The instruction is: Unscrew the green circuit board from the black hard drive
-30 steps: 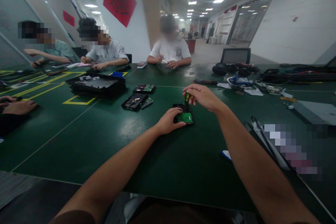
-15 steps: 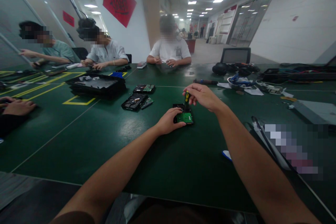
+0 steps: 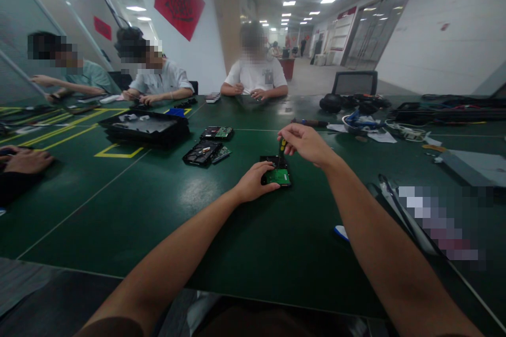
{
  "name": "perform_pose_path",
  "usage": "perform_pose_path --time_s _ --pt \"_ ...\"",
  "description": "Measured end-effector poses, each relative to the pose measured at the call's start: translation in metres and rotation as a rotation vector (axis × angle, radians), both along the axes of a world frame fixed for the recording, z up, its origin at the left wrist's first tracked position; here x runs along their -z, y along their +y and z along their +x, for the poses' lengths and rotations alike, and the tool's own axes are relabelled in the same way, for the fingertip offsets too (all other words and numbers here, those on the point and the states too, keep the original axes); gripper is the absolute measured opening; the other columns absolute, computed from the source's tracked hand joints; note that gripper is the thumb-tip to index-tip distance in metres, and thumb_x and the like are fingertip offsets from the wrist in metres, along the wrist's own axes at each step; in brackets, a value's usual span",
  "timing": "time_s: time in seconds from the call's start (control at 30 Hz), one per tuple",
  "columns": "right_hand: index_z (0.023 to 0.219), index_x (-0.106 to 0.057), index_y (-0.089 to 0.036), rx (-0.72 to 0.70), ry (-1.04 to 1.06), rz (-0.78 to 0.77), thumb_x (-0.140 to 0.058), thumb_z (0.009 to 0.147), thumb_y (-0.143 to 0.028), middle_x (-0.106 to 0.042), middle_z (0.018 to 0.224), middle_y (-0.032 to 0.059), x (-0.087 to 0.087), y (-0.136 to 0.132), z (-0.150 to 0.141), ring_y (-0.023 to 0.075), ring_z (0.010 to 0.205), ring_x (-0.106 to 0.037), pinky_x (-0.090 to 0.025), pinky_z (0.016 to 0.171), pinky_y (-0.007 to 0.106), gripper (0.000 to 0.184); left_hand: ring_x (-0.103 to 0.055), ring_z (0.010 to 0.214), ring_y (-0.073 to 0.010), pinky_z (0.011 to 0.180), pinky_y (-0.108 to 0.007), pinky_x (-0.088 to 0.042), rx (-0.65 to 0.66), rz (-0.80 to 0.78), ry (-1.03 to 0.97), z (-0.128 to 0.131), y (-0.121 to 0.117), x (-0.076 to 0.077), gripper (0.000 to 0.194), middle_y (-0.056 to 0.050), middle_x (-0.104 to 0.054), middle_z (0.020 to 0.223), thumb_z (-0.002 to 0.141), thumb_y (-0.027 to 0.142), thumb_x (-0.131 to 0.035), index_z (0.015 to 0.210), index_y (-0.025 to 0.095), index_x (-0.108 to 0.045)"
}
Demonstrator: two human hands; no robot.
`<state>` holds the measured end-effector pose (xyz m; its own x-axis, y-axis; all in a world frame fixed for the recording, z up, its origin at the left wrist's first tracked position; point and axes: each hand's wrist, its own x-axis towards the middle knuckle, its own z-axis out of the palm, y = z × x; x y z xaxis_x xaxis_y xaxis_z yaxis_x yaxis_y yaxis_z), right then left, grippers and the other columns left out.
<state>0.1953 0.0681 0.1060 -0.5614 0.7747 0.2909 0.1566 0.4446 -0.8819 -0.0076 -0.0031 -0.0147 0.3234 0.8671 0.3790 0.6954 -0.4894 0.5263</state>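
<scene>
A hard drive (image 3: pixel 281 177) lies on the green table with its green circuit board facing up. My left hand (image 3: pixel 256 181) grips it from the left side, thumb on the near edge and fingers over the far part. My right hand (image 3: pixel 302 142) is closed round the handle of a yellow and black screwdriver (image 3: pixel 282 147). The screwdriver stands nearly upright over the drive's far part, tip down; whether the tip sits in a screw is too small to tell.
Left of the drive lie a black drive casing (image 3: pixel 202 152), another hard drive (image 3: pixel 217 133) and a black tray (image 3: pixel 146 125). Another screwdriver (image 3: pixel 310 123) lies beyond my right hand. Cables and a grey metal case (image 3: pixel 474 166) are at the right. Co-workers sit across the table.
My right hand has shifted and turned slightly on the screwdriver handle, covering more of its top. My left hand and the hard drive stay put.
</scene>
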Motion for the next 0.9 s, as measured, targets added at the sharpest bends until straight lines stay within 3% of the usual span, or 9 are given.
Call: perform_pose_path --time_s 0.1,0.27,0.4,0.57,0.77,0.9 --pt "0.103 -0.067 -0.022 0.034 -0.030 0.041 -0.059 0.094 -0.039 -0.070 0.098 0.0058 0.0024 0.0046 0.0013 0.0120 0.065 -0.059 -0.047 0.057 0.028 0.022 -0.051 0.137 -0.0294 0.117 -0.047 -0.041 -0.001 -0.007 0.005 0.0001 0.0000 -0.0005 0.064 -0.014 -0.057 0.143 0.082 0.052 -0.075 0.134 0.018 -0.058" --pt "0.087 -0.067 -0.020 0.134 -0.094 0.099 -0.069 0.086 -0.041 -0.069 0.083 0.0043 0.0027 0.0066 0.0031 0.0137 0.067 -0.058 -0.047 0.061 0.029 0.021 -0.049 0.138 -0.0301 0.118 -0.049 -0.040 0.006 -0.008 0.004 -0.0006 -0.0008 -0.0015 0.063 -0.013 -0.057 0.144 0.082 0.052 -0.075 0.135 0.020 -0.058" --pt "0.089 -0.065 -0.020 0.063 -0.090 0.067 -0.065 0.090 -0.045 -0.071 0.089 0.0048 -0.0007 0.0010 0.0018 0.0103 0.057 -0.055 -0.044 0.054 0.028 0.025 -0.049 0.138 -0.0299 0.117 -0.049 -0.040 0.002 -0.004 0.002 -0.0009 -0.0002 -0.0002 0.064 -0.013 -0.057 0.143 0.082 0.051 -0.076 0.134 0.020 -0.058" --pt "0.100 -0.069 -0.021 -0.018 -0.041 -0.010 -0.056 0.095 -0.042 -0.070 0.086 0.0055 -0.0007 0.0002 0.0002 0.0123 0.061 -0.059 -0.045 0.054 0.027 0.025 -0.050 0.137 -0.0297 0.117 -0.048 -0.040 0.004 0.004 0.004 -0.0005 0.0011 0.0015 0.064 -0.013 -0.058 0.142 0.082 0.051 -0.076 0.134 0.020 -0.059" --pt "0.089 -0.070 -0.021 0.050 -0.087 0.056 -0.065 0.089 -0.041 -0.066 0.077 0.0024 -0.0012 0.0006 0.0012 0.0121 0.062 -0.056 -0.041 0.054 0.027 0.021 -0.050 0.138 -0.0294 0.118 -0.048 -0.040 0.007 0.008 0.002 -0.0003 0.0012 0.0013 0.063 -0.013 -0.058 0.142 0.082 0.051 -0.076 0.134 0.020 -0.059" --pt "0.088 -0.066 -0.020 0.036 -0.085 0.016 -0.063 0.091 -0.040 -0.072 0.090 0.0055 -0.0022 -0.0013 0.0005 0.0106 0.056 -0.056 -0.039 0.049 0.028 0.020 -0.051 0.137 -0.0297 0.117 -0.048 -0.041 0.004 0.001 0.000 -0.0007 0.0005 0.0008 0.064 -0.013 -0.058 0.142 0.082 0.052 -0.076 0.134 0.020 -0.059"
